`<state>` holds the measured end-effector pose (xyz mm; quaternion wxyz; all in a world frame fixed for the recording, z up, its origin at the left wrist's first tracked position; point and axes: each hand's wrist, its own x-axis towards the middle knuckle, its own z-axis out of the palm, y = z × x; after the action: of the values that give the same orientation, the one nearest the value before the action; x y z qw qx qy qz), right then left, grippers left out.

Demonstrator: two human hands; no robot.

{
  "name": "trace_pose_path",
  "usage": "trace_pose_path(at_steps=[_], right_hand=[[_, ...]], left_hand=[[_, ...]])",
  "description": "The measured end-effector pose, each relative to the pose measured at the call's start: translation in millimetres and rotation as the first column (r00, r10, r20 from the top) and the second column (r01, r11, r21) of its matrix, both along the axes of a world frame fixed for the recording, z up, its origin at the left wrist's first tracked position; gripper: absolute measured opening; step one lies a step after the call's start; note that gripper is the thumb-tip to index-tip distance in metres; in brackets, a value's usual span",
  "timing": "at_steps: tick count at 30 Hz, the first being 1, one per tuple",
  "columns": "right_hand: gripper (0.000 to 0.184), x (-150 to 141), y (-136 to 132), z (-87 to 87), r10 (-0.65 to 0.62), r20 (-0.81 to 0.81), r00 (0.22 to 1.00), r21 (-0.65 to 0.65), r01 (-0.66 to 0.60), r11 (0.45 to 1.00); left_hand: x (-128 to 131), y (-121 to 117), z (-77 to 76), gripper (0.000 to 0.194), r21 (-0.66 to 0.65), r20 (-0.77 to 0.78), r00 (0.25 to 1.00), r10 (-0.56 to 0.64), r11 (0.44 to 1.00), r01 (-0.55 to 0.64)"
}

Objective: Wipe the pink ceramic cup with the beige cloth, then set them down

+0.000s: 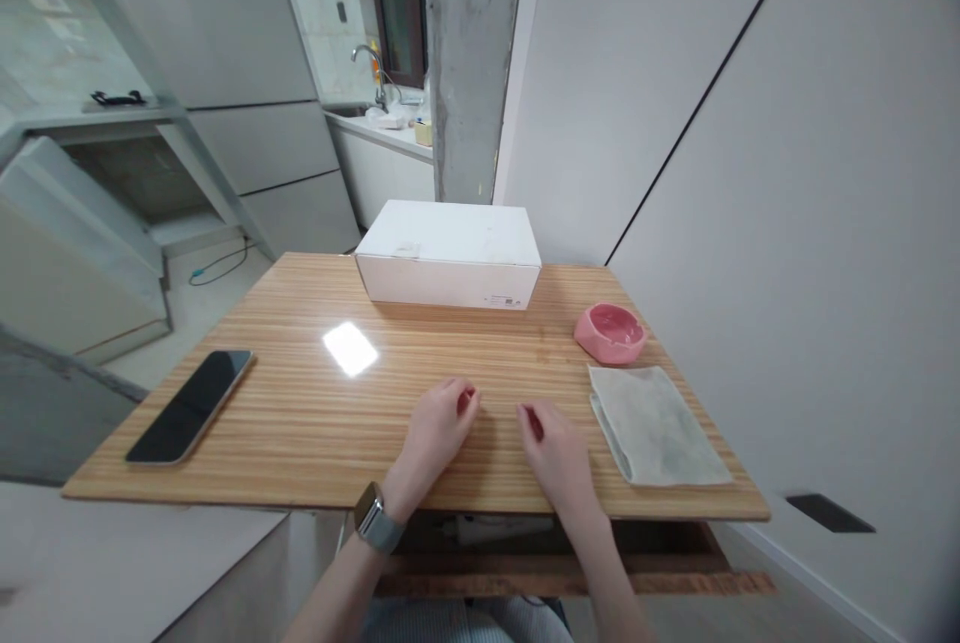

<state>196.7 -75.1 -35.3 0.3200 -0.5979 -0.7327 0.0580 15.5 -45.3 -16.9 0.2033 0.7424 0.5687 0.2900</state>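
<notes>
My left hand (444, 418) rests near the table's front middle, fingers curled into a loose fist with nothing visible inside. A watch (377, 517) with a grey band is on that wrist. To its right, a short gap away, my right hand (553, 448) is curled the same way and appears to hold nothing. Nearest to the right hand lies a folded pale grey-green cloth (660, 428). Behind the cloth sits a pink angular bowl (611, 333). Beyond both hands, at the table's far edge, stands a closed white box (454, 258).
The wood-grain table (300, 423) carries a smartphone (191, 408) with a dark screen on the left. Below its front edge an open drawer (510, 563) shows something pale inside. A white wall (787, 223) borders the right side. A sink faucet (379, 73) is in the background.
</notes>
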Motion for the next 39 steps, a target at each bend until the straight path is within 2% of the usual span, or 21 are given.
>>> trace_pose_path(at_steps=[2,4,7,9,19,39], right_hand=[[0.026,-27,-3,-4.2,-0.006,0.066,0.998,-0.023,0.008,1.0],[0.026,-41,-6,-6.0,-0.011,0.141,0.99,-0.021,0.014,1.0],[0.024,-43,-9,-5.6,0.034,0.167,0.985,-0.034,-0.028,0.999],[0.023,-39,-11,-4.7,0.074,0.156,0.985,-0.047,-0.067,0.997],[0.023,-39,-14,-3.5,0.073,0.121,0.99,-0.045,-0.068,0.997],[0.026,-36,-14,-1.6,0.094,0.106,0.99,-0.05,-0.089,0.995]], left_hand=[[-11,-9,-7.3,0.024,0.034,-0.093,0.994,0.064,0.998,-0.061],[-17,-18,-13.2,0.022,0.096,-0.181,0.98,0.084,0.993,-0.067],[-20,-27,-17.2,0.019,0.175,-0.299,0.952,0.067,0.984,-0.015],[-19,-28,-17.3,0.02,0.182,-0.338,0.94,0.053,0.983,0.01],[-18,-26,-19.4,0.02,0.182,-0.334,0.94,0.074,0.983,-0.013],[-18,-26,-13.6,0.02,0.165,-0.339,0.939,0.06,0.986,-0.003]])
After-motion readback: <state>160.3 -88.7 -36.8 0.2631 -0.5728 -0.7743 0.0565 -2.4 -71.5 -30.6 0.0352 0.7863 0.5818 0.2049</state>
